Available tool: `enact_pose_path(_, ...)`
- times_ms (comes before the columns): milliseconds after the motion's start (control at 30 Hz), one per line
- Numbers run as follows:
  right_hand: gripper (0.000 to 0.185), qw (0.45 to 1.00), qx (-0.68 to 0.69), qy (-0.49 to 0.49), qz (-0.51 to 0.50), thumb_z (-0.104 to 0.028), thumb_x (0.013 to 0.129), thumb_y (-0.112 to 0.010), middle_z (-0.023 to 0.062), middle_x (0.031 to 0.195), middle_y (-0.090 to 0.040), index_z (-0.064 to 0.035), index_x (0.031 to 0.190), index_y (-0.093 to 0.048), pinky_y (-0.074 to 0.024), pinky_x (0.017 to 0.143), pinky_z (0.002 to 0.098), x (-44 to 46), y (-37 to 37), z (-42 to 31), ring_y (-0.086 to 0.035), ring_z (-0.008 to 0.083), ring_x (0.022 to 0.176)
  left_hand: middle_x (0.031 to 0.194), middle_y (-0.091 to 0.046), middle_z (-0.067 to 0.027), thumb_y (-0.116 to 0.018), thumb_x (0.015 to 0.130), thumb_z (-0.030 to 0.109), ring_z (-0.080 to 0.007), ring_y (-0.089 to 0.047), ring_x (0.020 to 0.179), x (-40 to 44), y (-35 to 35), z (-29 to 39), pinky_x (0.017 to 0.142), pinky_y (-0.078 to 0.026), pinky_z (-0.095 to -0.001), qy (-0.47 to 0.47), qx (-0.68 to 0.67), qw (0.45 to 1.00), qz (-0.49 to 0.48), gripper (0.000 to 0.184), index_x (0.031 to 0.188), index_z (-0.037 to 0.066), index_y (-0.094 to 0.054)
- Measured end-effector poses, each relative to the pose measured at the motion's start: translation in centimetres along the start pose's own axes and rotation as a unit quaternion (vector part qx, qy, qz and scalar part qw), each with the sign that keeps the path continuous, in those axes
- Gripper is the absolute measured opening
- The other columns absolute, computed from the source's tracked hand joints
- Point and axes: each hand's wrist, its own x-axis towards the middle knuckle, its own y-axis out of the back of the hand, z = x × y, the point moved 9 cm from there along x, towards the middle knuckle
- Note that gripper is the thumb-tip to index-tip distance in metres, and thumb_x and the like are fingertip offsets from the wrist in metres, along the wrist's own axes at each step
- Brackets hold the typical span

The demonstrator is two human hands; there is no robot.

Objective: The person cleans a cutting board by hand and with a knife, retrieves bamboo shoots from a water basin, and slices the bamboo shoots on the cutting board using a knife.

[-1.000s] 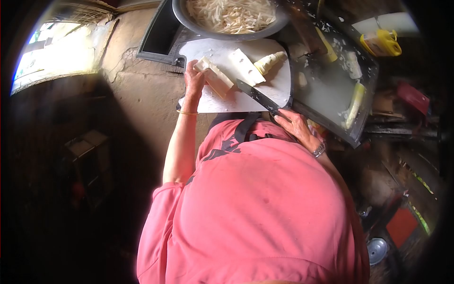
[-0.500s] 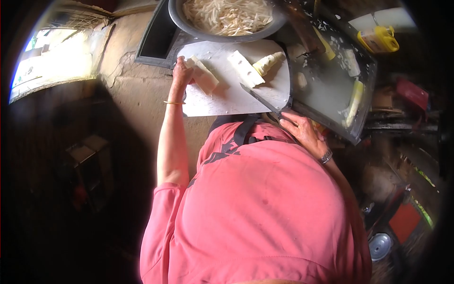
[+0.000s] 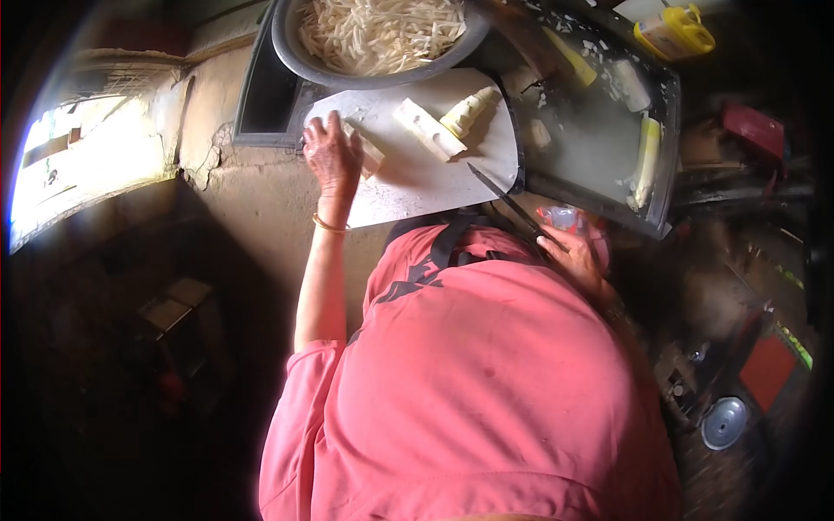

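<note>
Board (image 3: 408, 187) beneath the left fingers (image 3: 334, 126): smooth white, apparently plastic, faintly dull. Block (image 3: 371, 158) at those fingertips: pale, matt, flat-sided. Piece (image 3: 426, 130) to their right: pale, matt, surface pitted. Ridged piece (image 3: 470, 113) further right: lumpy, uneven. Basin (image 3: 369, 81) beyond the same fingers: grey metal, smooth, softly shining. Bangle (image 3: 330, 226) behind them: gold-toned, apparently metal. Knife (image 3: 512, 201) in the right fingers (image 3: 559, 246): dark, smooth blade, low sheen from where I stand. Jug (image 3: 673, 35) well beyond them: glossy yellow plastic. Shirt (image 3: 486, 373) nearer than either set of fingers: matt pink cloth, softly creased. Wall (image 3: 252, 187) left of the left fingers: rough, dull, cracked.
</note>
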Motion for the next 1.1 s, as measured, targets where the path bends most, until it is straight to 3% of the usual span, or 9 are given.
enact_pose_path(33, 0.044, 0.999, 0.044, -0.015, 0.0, -0.031, 0.098, -0.063, -0.0009, 0.071, -0.06, 0.0, 0.129, -0.061, -0.0451, 0.056, 0.0237, -0.2, 0.0, -0.1, -0.052, 0.0047, 0.06, 0.12, -0.053, -0.0195, -0.072, 0.079, 0.02, -0.0357, -0.053, 0.107, -0.1, 0.1, 1.9, 0.087, -0.046, -0.0479, -0.046, 0.02, 0.999, 0.01, 0.05, 0.125, 0.006, -0.055)
enact_pose_path(100, 0.042, 0.998, 0.068, -0.019, 0.007, -0.03, 0.098, -0.063, -0.0021, 0.07, -0.059, -0.0011, 0.128, -0.062, -0.0437, 0.054, 0.0226, -0.7, 0.1, -1.1, -0.052, 0.0038, 0.059, 0.119, -0.057, -0.0183, -0.063, 0.085, 0.015, -0.0339, -0.056, 0.104, -0.8, -0.5, 6.1, 0.087, -0.049, -0.0479, -0.133, 0.016, 0.991, 0.02, 0.035, 0.118, 0.007, -0.062)
enact_pose_path(200, 0.039, 0.996, 0.083, -0.022, 0.023, -0.029, 0.099, -0.062, -0.0033, 0.069, -0.058, -0.002, 0.126, -0.063, -0.0426, 0.053, 0.0215, -1.2, 0.3, -1.7, -0.053, 0.0031, 0.058, 0.124, -0.057, -0.0159, -0.055, 0.083, 0.002, -0.0305, -0.058, 0.099, -1.5, -2.6, 12.1, 0.082, -0.051, -0.0424, -0.245, -0.056, 0.967, -0.053, 0.038, 0.121, 0.005, -0.061)
enact_pose_path(300, 0.038, 0.996, 0.081, -0.025, 0.032, -0.029, 0.099, -0.062, -0.0033, 0.069, -0.058, -0.002, 0.126, -0.064, -0.0431, 0.052, 0.0215, -1.5, 0.6, -1.3, -0.054, 0.0034, 0.058, 0.109, -0.058, -0.015, -0.055, 0.078, -0.002, -0.0315, -0.059, 0.095, -1.6, -4.7, 14.7, 0.077, -0.051, -0.0426, -0.295, -0.098, 0.944, -0.114, 0.039, 0.117, 0.004, -0.06)
enact_pose_path(533, 0.039, 0.992, 0.109, -0.026, 0.054, -0.03, 0.098, -0.062, -0.0036, 0.068, -0.058, -0.0021, 0.125, -0.064, -0.0434, 0.052, 0.0214, -1.8, 0.8, 1.1, -0.053, 0.0032, 0.056, 0.093, -0.059, -0.0127, -0.056, 0.077, 0.0, -0.0327, -0.063, 0.085, 0.3, -9.0, 12.3, 0.072, -0.054, -0.0436, -0.282, -0.072, 0.95, -0.116, 0.014, 0.088, 0.005, -0.063)
enact_pose_path(767, 0.039, 0.99, 0.123, -0.034, 0.061, -0.031, 0.098, -0.063, -0.0038, 0.072, -0.059, -0.0014, 0.124, -0.065, -0.044, 0.053, 0.0223, -1.8, 0.9, 1.5, -0.054, 0.0035, 0.059, 0.092, -0.062, -0.0125, -0.053, 0.084, 0.006, -0.0333, -0.062, 0.088, 3.0, -8.0, 5.9, 0.071, -0.054, -0.0463, -0.199, 0.001, 0.966, -0.166, 0.015, 0.087, 0.005, -0.068)
enact_pose_path(867, 0.04, 0.988, 0.122, -0.055, 0.071, -0.032, 0.098, -0.063, -0.0037, 0.072, -0.059, -0.0013, 0.123, -0.065, -0.0442, 0.053, 0.0224, -1.7, 0.9, 2.8, -0.054, 0.0033, 0.06, 0.092, -0.063, -0.0119, -0.054, 0.082, 0.005, -0.0321, -0.061, 0.089, 2.9, -8.3, 6.2, 0.071, -0.053, -0.0432, -0.237, 0.093, 0.953, -0.167, 0.015, 0.087, 0.005, -0.068)
enact_pose_path(933, 0.04, 0.986, 0.137, -0.058, 0.078, -0.032, 0.097, -0.064, -0.0041, 0.073, -0.057, -0.0016, 0.123, -0.065, -0.0445, 0.053, 0.0219, -1.7, 1.0, 3.2, -0.054, 0.0038, 0.061, 0.091, -0.063, -0.0115, -0.057, 0.079, 0.005, -0.0318, -0.06, 0.089, 2.5, -7.2, 8.1, 0.07, -0.052, -0.0413, -0.276, 0.051, 0.956, -0.084, 0.015, 0.089, 0.006, -0.068)
enact_pose_path(1100, 0.041, 0.974, 0.18, -0.092, 0.107, -0.034, 0.096, -0.065, -0.0021, 0.075, -0.058, -0.003, 0.123, -0.066, -0.0456, 0.052, 0.0217, -2.0, 1.0, 3.8, -0.054, 0.0057, 0.059, 0.097, -0.064, -0.0181, -0.061, 0.079, 0.013, -0.0376, -0.062, 0.09, 1.1, -7.3, 15.1, 0.077, -0.052, -0.0486, -0.199, -0.186, 0.958, -0.092, 0.024, 0.102, 0.003, -0.063)
